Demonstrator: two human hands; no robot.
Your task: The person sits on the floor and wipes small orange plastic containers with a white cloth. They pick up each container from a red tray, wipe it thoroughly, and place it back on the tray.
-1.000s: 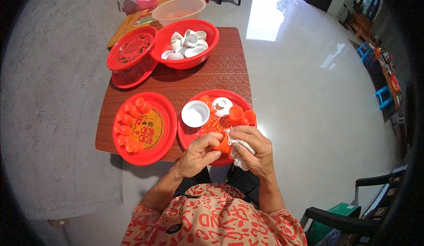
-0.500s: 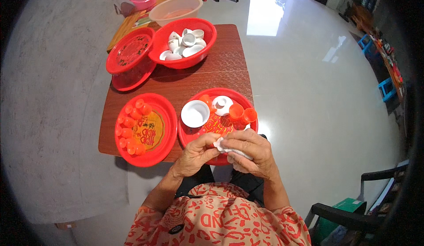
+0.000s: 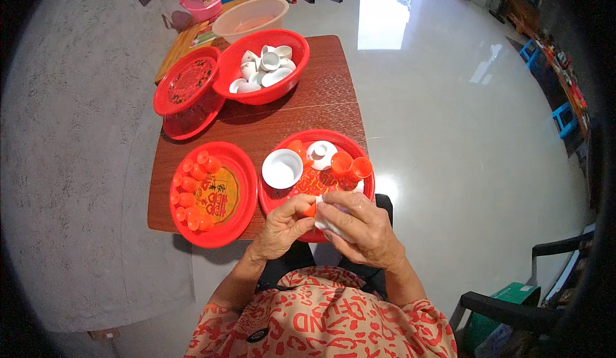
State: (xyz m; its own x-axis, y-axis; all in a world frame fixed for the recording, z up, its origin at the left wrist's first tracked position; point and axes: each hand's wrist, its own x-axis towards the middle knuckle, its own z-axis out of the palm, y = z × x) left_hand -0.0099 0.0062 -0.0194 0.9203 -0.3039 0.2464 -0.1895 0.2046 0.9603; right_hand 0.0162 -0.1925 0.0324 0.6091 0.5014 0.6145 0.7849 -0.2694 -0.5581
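Observation:
Over the near edge of the right red tray (image 3: 319,134), my left hand (image 3: 282,228) pinches a small orange cup (image 3: 310,210), mostly hidden by fingers. My right hand (image 3: 366,228) is closed on a white cloth (image 3: 328,218) pressed against that cup. On the tray beyond my hands sit a white bowl (image 3: 282,169), a white lid (image 3: 321,155) with a knob, and larger orange cups (image 3: 341,163). To the left, another red tray (image 3: 248,191) with a yellow centre carries several small orange cups (image 3: 188,183) along its left side.
A red basin (image 3: 300,62) of white cups and spoons (image 3: 276,75) stands farther back on the brown table (image 3: 321,111). Beside it, a red strainer basket (image 3: 168,101) leans. A pale basin (image 3: 250,17) is behind. At the lower right is a black-armed chair (image 3: 507,310).
More of the orange cup shows between my hands. The cloth has shifted in my right fingers and sits more upright against the cup. The view has tilted slightly.

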